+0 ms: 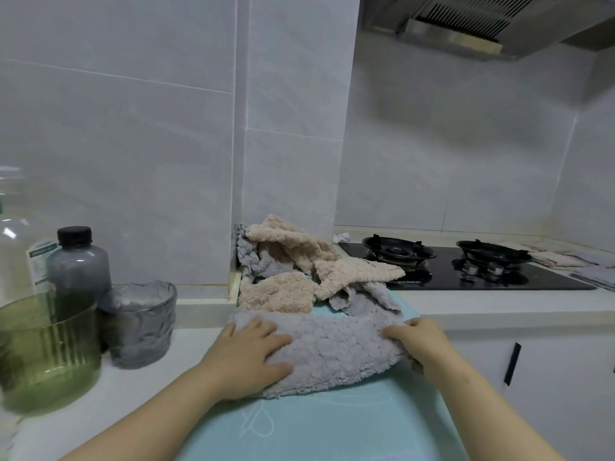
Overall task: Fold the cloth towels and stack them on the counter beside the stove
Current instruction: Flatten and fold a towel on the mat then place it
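Mid-fold, it seems: the fluffy grey cloth towel (336, 351) held at both ends.
Left grip (253, 356) flat, fingers straight, pressing its left end; right grip (416, 344) curled round its right end. It lies on a pale-blue mat (332, 424) on the white table (149, 384), before a loose heap of beige and grey towels (299, 261), left of the black glass stove (442, 277). Next, probably: carry the right end across, edges matched.

Both bare forearms reach forward from the lower edge; left hand (253, 354) palm down, fingers straight and spread, pressing flat on the grey fluffy cloth towel (339, 351); right hand (416, 344) grips that towel's right edge, fingers curled round it.
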Demonstrator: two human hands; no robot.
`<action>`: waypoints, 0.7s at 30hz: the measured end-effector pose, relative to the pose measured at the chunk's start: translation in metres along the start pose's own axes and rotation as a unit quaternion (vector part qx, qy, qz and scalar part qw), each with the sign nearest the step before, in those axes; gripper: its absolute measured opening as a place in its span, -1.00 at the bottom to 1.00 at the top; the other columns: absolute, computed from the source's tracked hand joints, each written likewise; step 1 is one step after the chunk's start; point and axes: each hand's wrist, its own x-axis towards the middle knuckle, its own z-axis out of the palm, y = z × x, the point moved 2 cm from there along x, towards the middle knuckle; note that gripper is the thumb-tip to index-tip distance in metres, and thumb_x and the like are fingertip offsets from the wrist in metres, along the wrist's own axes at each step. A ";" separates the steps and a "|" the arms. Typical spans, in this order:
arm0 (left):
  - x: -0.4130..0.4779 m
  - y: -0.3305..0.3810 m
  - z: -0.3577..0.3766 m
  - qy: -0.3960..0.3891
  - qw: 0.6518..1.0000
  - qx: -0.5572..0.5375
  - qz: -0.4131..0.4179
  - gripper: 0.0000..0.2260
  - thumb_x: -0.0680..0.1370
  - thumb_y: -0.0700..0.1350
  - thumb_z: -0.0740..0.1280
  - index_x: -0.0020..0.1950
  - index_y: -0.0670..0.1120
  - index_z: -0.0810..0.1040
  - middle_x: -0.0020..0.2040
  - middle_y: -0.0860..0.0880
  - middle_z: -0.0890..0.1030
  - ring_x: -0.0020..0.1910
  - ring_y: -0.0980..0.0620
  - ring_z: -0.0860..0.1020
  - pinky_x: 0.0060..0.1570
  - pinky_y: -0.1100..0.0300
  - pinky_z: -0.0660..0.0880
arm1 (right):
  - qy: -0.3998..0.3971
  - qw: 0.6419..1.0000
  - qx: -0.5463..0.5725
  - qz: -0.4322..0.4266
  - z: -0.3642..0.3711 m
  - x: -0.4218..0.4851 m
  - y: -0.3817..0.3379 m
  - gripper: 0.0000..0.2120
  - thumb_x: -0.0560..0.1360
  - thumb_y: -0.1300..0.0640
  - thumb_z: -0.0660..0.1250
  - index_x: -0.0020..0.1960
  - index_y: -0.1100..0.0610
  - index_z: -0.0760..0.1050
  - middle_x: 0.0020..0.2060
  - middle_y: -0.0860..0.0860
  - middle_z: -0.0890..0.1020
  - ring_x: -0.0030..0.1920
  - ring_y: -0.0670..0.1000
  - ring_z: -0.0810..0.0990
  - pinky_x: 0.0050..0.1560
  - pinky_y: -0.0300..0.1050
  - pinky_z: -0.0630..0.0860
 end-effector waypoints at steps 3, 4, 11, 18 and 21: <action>-0.004 -0.014 0.012 -0.050 0.994 -0.099 0.013 -0.32 0.41 0.47 -0.05 0.48 0.26 0.04 0.50 0.24 -0.04 0.49 0.19 -0.19 0.46 0.01 -0.18 | -0.006 0.999 0.033 -0.030 0.013 -0.001 -0.015 -0.69 0.43 0.29 0.34 -0.34 0.14 0.24 -0.48 0.03 0.26 -0.51 -0.02 0.18 -0.51 -0.24 0.10; -0.005 -0.018 0.014 -0.028 0.987 -0.154 0.024 -0.23 0.30 0.55 -0.06 0.46 0.26 0.11 0.46 0.28 0.03 0.48 0.22 -0.14 0.47 0.05 -0.12 | -0.001 0.998 0.035 -0.052 0.020 -0.002 -0.022 -0.71 0.44 0.29 0.33 -0.35 0.15 0.26 -0.47 0.03 0.28 -0.50 -0.02 0.21 -0.49 -0.22 0.12; -0.007 -0.040 0.008 0.188 0.738 -0.640 -0.102 -0.78 0.63 -0.01 0.12 0.27 0.09 0.37 -0.02 -0.05 0.67 0.14 0.00 0.53 0.12 0.18 0.42 | -0.060 0.984 0.024 -0.167 0.083 -0.040 -0.070 -0.90 0.46 0.15 0.36 -0.11 0.19 0.58 -0.20 0.14 0.63 -0.20 0.04 0.57 -0.13 -0.04 0.49; -0.008 -0.045 0.006 0.191 0.676 -0.704 -0.098 -0.73 0.62 0.08 0.07 0.31 0.16 0.33 0.00 -0.16 0.67 0.09 -0.07 0.60 0.34 -0.08 0.34 | -0.218 0.954 -0.046 -0.201 0.129 -0.069 -0.067 -0.92 0.49 0.09 0.35 -0.12 0.08 0.58 -0.40 -0.08 0.55 -0.44 -0.17 0.47 -0.47 -0.38 0.39; -0.009 -0.045 0.002 0.147 0.726 -0.665 -0.091 -0.75 0.60 0.08 0.13 0.16 0.14 0.54 0.16 -0.09 0.60 0.16 -0.05 0.55 0.31 0.02 0.37 | -0.290 0.934 -0.064 -0.199 0.130 -0.074 -0.060 -0.87 0.49 0.03 0.36 -0.19 0.04 0.59 -0.38 -0.06 0.58 -0.39 -0.15 0.51 -0.32 -0.34 0.46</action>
